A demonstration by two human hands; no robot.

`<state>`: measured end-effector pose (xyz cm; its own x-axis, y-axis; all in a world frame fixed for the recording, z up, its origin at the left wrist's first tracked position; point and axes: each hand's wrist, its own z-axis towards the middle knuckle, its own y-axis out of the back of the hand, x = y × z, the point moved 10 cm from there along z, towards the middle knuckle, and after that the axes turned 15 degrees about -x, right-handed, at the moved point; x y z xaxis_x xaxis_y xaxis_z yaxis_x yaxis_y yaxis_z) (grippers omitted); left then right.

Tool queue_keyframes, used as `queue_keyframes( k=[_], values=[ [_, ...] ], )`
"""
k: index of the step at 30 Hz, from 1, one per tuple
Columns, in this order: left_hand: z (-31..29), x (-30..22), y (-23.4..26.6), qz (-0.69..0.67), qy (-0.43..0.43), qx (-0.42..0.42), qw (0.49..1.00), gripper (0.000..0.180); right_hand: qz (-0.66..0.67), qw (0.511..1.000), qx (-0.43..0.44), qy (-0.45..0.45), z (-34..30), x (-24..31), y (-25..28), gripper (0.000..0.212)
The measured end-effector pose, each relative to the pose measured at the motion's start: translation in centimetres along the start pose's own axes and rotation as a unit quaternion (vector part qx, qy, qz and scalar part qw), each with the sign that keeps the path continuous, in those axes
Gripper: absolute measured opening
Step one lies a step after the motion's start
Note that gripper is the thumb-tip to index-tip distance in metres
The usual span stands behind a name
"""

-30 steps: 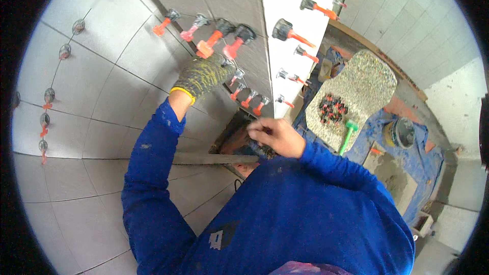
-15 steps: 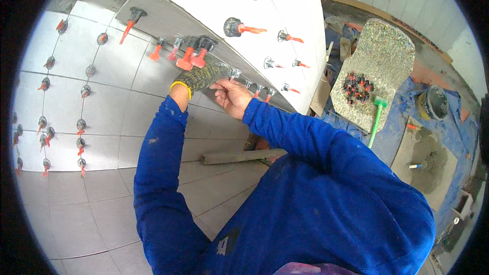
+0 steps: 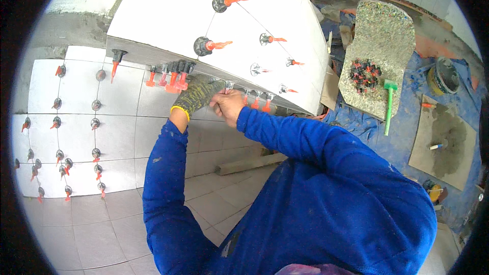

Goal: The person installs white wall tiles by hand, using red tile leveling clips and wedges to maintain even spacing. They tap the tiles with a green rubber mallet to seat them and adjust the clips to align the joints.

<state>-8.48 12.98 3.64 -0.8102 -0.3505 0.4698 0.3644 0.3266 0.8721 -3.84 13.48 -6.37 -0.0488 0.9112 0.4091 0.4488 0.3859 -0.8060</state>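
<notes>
The fingers of the gloved left hand [image 3: 196, 95] are bent together and press against the lower edge of the white tiled block [image 3: 224, 30], where a row of red levelling wedges [image 3: 173, 77] stands in the joint. Just to the right of it, the bare right hand [image 3: 227, 106] has its fingers curled together around a small clip at the same edge; what exactly they pinch, I cannot tell.

Left of the block, the tiled wall [image 3: 76, 122] already carries many clips with wedges in its joints. On the top face of the block, more dark caps with orange wedges [image 3: 206, 46] are set. It seems to me that most of the tiling is laid, and the clips along the edge are what is in work now.

Right of the block lies a speckled board [image 3: 382, 35] with a heap of spare red clips [image 3: 365, 71] and a green-handled mallet [image 3: 389, 103].
</notes>
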Motion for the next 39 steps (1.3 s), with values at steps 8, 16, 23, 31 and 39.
queue_keyframes(
  k=[8, 16, 23, 31, 39],
  values=[
    [-0.3, -0.7, -1.7, 0.006, -0.027, -0.001, 1.000, 0.044, -0.011, 1.000, -0.022, -0.004, 0.0, -0.2, 0.3, 0.010],
    [-3.7, -0.5, -0.4, -0.081, 0.013, -0.198, 0.977, 0.043, 0.017, 0.999, 0.034, -0.006, -0.6, 0.7, -0.3, 0.009],
    [-2.0, -1.3, 3.0, -0.071, 0.081, -0.199, 0.974, 0.041, -0.034, 0.997, 0.062, -0.021, 0.1, 0.1, 0.3, 0.004],
    [-0.1, -2.4, 5.5, 0.071, 0.276, -0.036, 0.958, 0.036, -0.005, 0.998, 0.051, -0.021, 1.0, -1.3, 0.4, 0.003],
    [-2.4, 2.9, -2.7, -0.307, 0.191, -0.196, 0.911, 0.046, 0.007, 0.996, 0.078, -0.034, -0.7, 0.0, -0.1, 0.017]
  ],
)
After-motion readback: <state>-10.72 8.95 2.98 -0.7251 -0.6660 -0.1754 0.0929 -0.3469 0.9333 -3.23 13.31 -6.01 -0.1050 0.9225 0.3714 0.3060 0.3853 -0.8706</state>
